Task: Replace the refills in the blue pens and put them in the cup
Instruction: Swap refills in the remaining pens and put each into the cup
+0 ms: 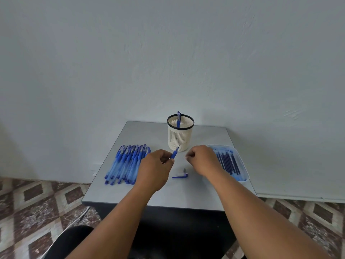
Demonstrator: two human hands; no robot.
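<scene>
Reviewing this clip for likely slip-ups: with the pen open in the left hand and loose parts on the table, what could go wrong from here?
1. The cap and a small loose part beside it lie between the forearms; a sweep could knock them off the table.
2. The left hand holds the pen close to the cup, which might tip.

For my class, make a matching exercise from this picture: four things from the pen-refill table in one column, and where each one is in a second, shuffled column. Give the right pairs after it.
Things
1. row of blue pens
2. cup
3. tray of refills
4. pen cap

Places
A. on the table between the two hands
B. right side of the table
C. left side of the table
D. at the back, middle of the table, with one pen standing in it

Pairs: 1-C, 2-D, 3-B, 4-A
</scene>
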